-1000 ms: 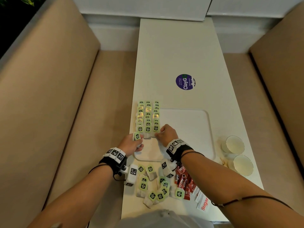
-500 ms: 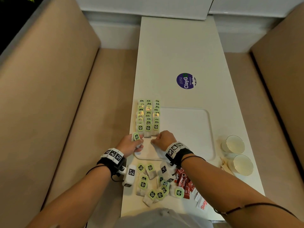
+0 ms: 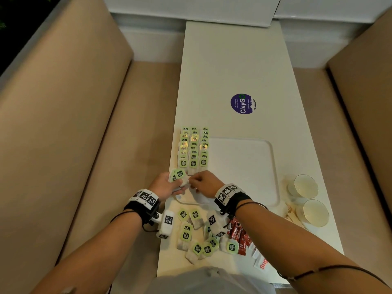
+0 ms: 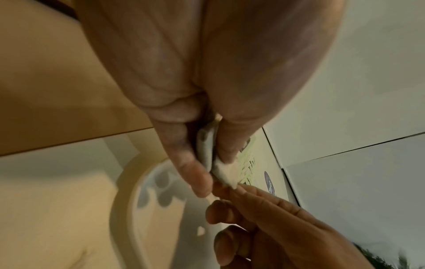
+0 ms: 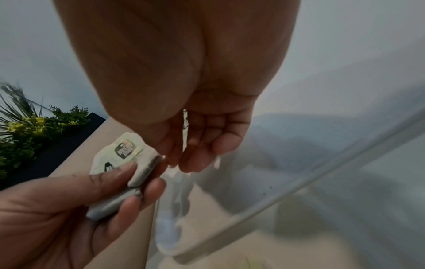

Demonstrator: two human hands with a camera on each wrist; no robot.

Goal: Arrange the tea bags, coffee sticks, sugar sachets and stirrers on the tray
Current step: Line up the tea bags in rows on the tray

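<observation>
My left hand (image 3: pixel 180 183) grips a small stack of tea bags (image 3: pixel 177 176) with green tags over the near left corner of the white tray (image 3: pixel 244 172). In the right wrist view the stack (image 5: pixel 128 163) lies between its thumb and fingers. My right hand (image 3: pixel 192 179) has come up against it, thumb and fingertips (image 4: pixel 226 189) pinching the corner of the top tea bag (image 4: pixel 226 172). Three neat rows of tea bags (image 3: pixel 193 148) fill the tray's left side. Loose tea bags (image 3: pixel 197 236), red coffee sticks (image 3: pixel 238 235) and sugar sachets (image 3: pixel 262 262) lie near the table's front edge.
Two glass cups (image 3: pixel 305 185) (image 3: pixel 316 213) stand right of the tray with wooden stirrers (image 3: pixel 291 214) beside them. A purple sticker (image 3: pixel 243 103) marks the far table top. Beige bench seats flank the narrow table on both sides. The tray's right part is bare.
My right hand has moved left from the end of the tea bag rows to the stack in my left hand. The left hand has stayed in place.
</observation>
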